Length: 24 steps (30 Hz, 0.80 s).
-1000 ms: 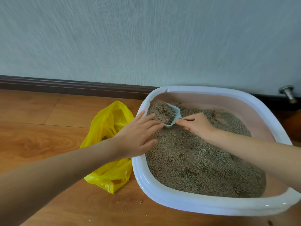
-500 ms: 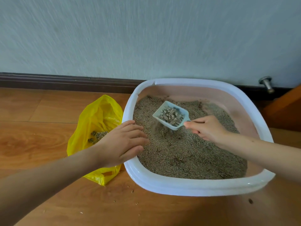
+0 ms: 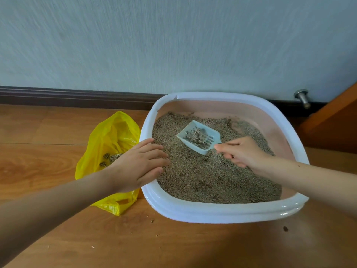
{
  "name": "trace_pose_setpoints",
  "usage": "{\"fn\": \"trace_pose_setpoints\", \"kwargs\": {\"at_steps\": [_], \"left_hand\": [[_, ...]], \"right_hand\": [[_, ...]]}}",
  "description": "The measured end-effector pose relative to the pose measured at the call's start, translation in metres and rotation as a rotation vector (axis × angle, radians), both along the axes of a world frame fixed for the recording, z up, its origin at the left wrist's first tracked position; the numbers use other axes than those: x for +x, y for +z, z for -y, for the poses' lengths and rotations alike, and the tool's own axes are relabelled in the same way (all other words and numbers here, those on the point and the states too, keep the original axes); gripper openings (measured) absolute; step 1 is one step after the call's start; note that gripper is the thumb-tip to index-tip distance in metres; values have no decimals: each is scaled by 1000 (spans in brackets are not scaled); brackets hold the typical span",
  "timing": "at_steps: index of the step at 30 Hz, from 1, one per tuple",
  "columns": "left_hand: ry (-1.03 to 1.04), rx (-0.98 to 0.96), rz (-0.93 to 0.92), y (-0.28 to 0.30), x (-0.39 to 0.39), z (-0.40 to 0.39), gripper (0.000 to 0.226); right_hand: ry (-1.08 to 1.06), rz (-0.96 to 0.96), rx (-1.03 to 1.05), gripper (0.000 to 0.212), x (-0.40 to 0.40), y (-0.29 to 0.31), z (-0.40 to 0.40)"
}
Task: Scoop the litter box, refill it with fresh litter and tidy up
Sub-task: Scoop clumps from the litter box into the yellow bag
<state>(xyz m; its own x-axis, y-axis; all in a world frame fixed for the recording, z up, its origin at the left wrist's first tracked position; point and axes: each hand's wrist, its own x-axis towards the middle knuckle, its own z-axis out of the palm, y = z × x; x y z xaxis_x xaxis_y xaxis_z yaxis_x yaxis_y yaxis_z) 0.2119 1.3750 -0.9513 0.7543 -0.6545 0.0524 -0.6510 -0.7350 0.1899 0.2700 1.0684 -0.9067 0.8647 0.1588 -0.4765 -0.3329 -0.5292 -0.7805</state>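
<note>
Floorboards bear litter box [image 3: 222, 211], clump-laden scoop [image 3: 199, 137], yellow bag [image 3: 114, 132] apparently holding clumps.

You see a litter box [image 3: 222, 213] with white rim and pale pink inner walls; litter [image 3: 208, 176] grey-brown, speckled. Your scoop [image 3: 199, 137] is pale blue, slotted. Plastic bag [image 3: 108, 136] bright yellow. Floor [image 3: 38, 167] orange-brown wood grain; baseboard [image 3: 77, 97] dark brown; wall [image 3: 173, 45] pale grey-blue, streaky texture.

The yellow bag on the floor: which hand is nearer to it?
Left. The left hand is just beside the yellow bag, on the litter box rim; the right hand holds the scoop farther away.
</note>
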Motion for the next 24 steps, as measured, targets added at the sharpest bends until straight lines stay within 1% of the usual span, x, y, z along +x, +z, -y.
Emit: {"fn": "trace_pose_setpoints", "kwargs": {"at_steps": [6, 12, 16, 18, 24], "left_hand": [[0, 7, 2, 1, -1, 1, 52], [5, 23, 7, 1, -1, 0, 51], [8, 23, 7, 1, -1, 0, 52], [4, 25, 10, 1, -1, 0, 52], [7, 22, 15, 0, -2, 1, 53]], "right_hand": [[-13, -15, -6, 18, -8, 5, 5], [-35, 18, -12, 19, -8, 10, 9], [23, 9, -15, 19, -13, 10, 8], [5, 15, 5, 18, -14, 10, 7], [-25, 91, 50, 18, -12, 12, 9]]}}
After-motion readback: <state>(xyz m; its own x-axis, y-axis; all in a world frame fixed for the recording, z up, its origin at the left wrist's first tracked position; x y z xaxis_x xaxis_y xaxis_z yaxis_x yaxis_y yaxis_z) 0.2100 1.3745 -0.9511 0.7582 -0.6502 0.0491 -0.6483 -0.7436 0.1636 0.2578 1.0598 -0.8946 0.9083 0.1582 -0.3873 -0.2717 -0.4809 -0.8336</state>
